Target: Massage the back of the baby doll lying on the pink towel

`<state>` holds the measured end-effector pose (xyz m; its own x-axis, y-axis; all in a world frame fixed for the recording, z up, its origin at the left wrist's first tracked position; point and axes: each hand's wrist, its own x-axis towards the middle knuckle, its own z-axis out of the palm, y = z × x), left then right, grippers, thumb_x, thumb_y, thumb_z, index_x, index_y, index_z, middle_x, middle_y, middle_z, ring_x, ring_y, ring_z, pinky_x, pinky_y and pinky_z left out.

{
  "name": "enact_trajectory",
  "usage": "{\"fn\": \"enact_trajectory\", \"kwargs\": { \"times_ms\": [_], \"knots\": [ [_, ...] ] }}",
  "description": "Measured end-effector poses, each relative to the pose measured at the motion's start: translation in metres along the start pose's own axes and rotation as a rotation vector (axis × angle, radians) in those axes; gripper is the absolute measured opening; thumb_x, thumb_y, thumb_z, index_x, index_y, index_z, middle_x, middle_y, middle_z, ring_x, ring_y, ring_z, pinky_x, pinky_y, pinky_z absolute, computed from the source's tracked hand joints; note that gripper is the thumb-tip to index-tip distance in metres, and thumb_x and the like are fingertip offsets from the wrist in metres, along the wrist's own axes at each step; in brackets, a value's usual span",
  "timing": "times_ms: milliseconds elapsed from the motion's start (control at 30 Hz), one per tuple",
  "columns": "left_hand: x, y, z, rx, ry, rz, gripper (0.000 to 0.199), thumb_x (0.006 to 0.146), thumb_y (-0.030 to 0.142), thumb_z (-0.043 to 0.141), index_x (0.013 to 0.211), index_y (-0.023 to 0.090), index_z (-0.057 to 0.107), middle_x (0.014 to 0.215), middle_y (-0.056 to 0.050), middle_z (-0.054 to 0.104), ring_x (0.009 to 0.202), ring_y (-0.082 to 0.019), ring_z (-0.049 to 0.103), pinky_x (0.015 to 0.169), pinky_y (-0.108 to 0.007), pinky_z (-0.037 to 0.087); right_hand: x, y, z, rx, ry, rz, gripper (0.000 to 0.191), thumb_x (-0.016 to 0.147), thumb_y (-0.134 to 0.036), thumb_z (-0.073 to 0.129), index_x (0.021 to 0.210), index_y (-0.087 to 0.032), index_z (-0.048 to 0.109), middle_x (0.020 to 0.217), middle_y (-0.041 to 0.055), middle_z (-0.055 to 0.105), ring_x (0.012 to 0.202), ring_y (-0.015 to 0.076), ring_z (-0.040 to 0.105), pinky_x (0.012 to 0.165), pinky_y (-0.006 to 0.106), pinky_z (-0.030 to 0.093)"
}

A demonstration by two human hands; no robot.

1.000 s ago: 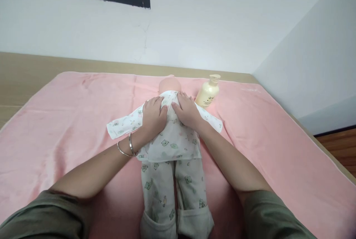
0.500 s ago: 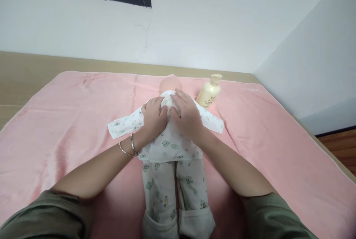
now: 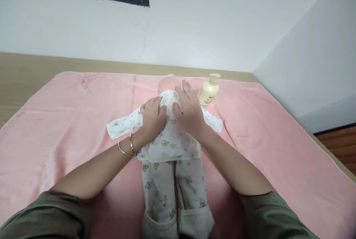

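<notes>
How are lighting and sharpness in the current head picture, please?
Head view: soft, bright light on the wall; head view: the pink blanket is shaded beside the patterned trousers; head view: motifs on the patterned top look fairly sharp; head view: lettering on the bottle is too small to read.

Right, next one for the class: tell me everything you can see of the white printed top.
The white top looks like soft, thin cloth printed with small green animal faces and fainter motifs. It lies spread out, slightly creased, its long sleeves slanting outward over the pink blanket. The upper edge meets a rounded pink head; the hem overlaps the printed trousers. The left hand rests on its chest; the right hand covers the other side, its contact unclear.
</notes>
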<state>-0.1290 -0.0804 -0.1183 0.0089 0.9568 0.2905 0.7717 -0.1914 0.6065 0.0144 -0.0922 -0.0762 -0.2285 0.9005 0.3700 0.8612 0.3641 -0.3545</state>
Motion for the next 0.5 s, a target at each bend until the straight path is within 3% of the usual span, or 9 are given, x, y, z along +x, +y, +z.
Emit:
{"fn": "enact_trajectory", "kwargs": {
  "times_ms": [133,233,333,500],
  "knots": [
    [0.000,0.002,-0.001,-0.004,0.005,-0.007,0.034,0.094,0.029,0.034,0.114,0.024,0.060,0.129,-0.010,0.067,0.127,-0.030,0.056,0.111,-0.051,0.037,0.002,0.006,0.012,0.063,-0.131,-0.040,0.052,0.095,-0.023,0.041,0.142,-0.012,0.057,0.158,0.0160,0.048,0.152,0.0306,0.039,0.126,0.055,0.029],
    [-0.002,0.004,-0.002,0.038,-0.003,0.005,0.034,0.094,0.027,0.035,0.116,0.023,0.060,0.128,-0.011,0.067,0.126,-0.030,0.056,0.109,-0.050,0.039,0.004,0.010,0.008,0.173,-0.025,-0.016,0.051,0.094,-0.023,0.040,0.140,-0.015,0.060,0.157,0.0109,0.051,0.148,0.0246,0.045,0.124,0.044,0.037],
    [-0.003,0.005,-0.003,0.054,0.001,0.020,0.034,0.093,0.027,0.036,0.116,0.023,0.061,0.128,-0.012,0.067,0.126,-0.031,0.056,0.109,-0.051,0.039,0.005,0.012,0.010,0.148,0.081,-0.025,0.052,0.093,-0.021,0.040,0.141,-0.015,0.059,0.159,0.0101,0.049,0.150,0.0261,0.042,0.124,0.048,0.036],
    [0.003,0.003,-0.006,0.024,-0.033,0.025,0.033,0.093,0.030,0.036,0.110,0.023,0.064,0.125,-0.011,0.069,0.124,-0.031,0.058,0.108,-0.052,0.039,-0.001,0.005,0.020,0.002,-0.104,-0.112,0.046,0.097,-0.019,0.038,0.136,-0.009,0.061,0.153,0.0189,0.053,0.147,0.0313,0.044,0.124,0.053,0.033]
  ]
}}
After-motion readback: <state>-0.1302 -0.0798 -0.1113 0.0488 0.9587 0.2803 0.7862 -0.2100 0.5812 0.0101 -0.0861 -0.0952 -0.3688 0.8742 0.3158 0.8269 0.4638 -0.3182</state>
